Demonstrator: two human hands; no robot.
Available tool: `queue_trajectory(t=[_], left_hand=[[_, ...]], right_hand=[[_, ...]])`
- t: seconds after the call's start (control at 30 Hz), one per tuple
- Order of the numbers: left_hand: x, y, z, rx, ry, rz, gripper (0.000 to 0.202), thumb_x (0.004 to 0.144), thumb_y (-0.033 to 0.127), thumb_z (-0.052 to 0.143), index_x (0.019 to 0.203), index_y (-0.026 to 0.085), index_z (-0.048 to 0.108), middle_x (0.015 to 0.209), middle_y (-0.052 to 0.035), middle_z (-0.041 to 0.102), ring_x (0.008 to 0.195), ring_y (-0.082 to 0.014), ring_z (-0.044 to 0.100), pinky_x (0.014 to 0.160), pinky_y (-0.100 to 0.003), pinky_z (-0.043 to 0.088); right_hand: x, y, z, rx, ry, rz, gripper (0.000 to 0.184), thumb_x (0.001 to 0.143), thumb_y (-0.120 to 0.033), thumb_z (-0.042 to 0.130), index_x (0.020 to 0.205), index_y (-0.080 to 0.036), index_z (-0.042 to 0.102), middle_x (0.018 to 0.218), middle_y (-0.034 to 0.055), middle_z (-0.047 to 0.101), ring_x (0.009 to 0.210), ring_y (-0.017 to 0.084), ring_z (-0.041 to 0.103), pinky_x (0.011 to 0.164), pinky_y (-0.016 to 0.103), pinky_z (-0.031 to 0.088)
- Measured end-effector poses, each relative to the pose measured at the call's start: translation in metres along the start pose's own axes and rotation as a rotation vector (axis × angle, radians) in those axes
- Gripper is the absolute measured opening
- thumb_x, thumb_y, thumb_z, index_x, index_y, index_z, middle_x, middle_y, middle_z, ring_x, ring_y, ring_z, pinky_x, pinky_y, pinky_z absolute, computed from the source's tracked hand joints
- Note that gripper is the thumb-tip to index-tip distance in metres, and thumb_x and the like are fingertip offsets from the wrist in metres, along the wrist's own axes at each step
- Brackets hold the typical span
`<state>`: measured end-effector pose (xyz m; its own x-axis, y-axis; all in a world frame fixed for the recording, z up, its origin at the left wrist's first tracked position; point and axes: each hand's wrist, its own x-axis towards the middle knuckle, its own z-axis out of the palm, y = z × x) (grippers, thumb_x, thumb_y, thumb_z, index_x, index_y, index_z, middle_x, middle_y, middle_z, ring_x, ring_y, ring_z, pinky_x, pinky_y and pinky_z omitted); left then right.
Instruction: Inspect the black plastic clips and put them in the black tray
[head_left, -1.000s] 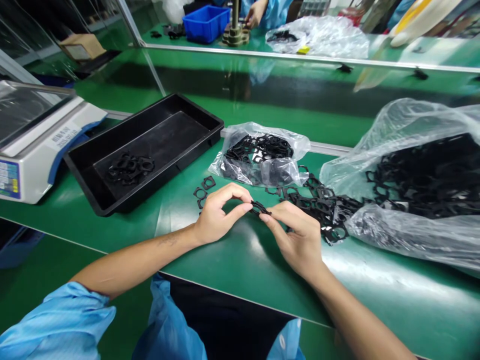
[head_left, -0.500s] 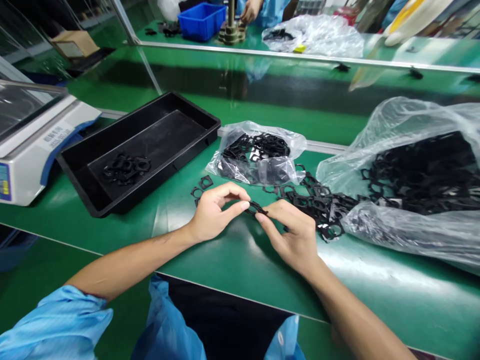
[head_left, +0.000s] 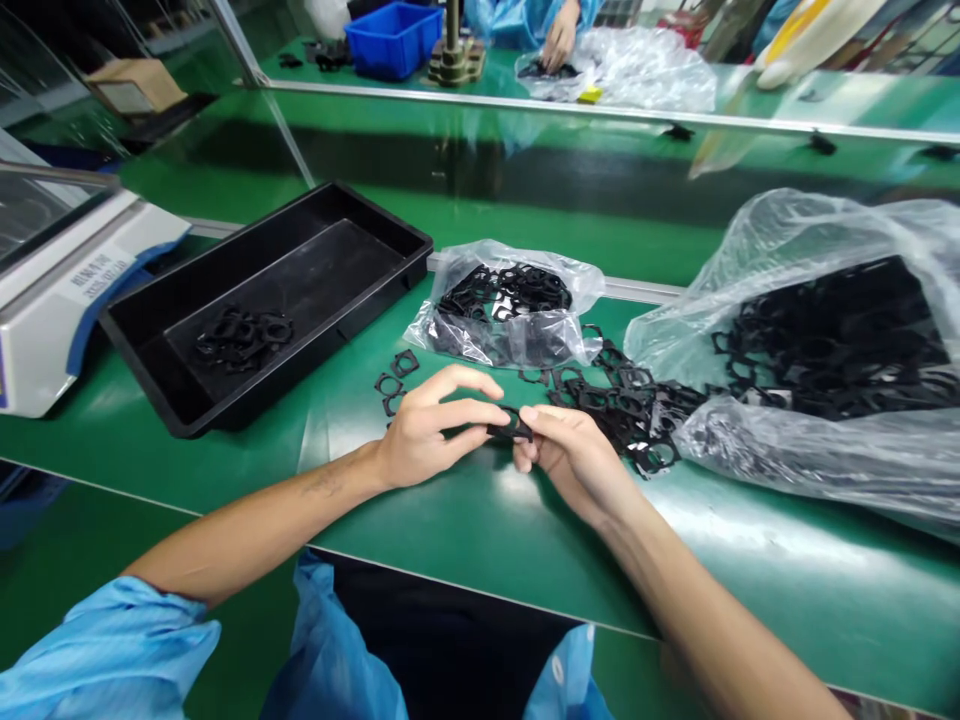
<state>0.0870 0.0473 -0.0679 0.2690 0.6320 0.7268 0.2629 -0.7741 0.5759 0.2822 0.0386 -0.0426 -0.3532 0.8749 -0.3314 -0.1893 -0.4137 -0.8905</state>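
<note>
Both hands meet over the green table and pinch one small black gasket between their fingertips. My left hand grips its left side with thumb and forefinger, the other fingers curled above. My right hand holds its right side, fingers bent inward. Just right of my hands lies a loose pile of black gaskets spilling from a large clear bag. A few single gaskets lie on the table behind my left hand.
A black tray with a small heap of gaskets stands at the left, beside a white weighing scale. A smaller clear bag of gaskets lies behind my hands. Beyond a metal rail, another person's hand works near a blue bin.
My hands have drawn slightly nearer to me and closer together, with the right fingers curling more tightly round the gasket. The other person's hand at the back has shifted right onto a plastic bag.
</note>
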Motion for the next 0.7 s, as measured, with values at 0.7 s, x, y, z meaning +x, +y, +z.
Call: queue_trajectory(t=[0.7], left_hand=[[0.005,0.0001,-0.0026,-0.423,0.001,-0.436,0.019,0.092,0.032,0.069,0.086,0.016,0.077,0.084,-0.0066,0.077,0.077,-0.0151,0.073,0.071,-0.024,0.06]], right_hand=[[-0.0094,0.0027,-0.0026,-0.862,0.285,-0.943,0.014,0.09,-0.016,0.07,0.097,-0.025,0.079,0.087,0.0038,0.076,0.076,0.018,0.071,0.072,0.032,0.059]])
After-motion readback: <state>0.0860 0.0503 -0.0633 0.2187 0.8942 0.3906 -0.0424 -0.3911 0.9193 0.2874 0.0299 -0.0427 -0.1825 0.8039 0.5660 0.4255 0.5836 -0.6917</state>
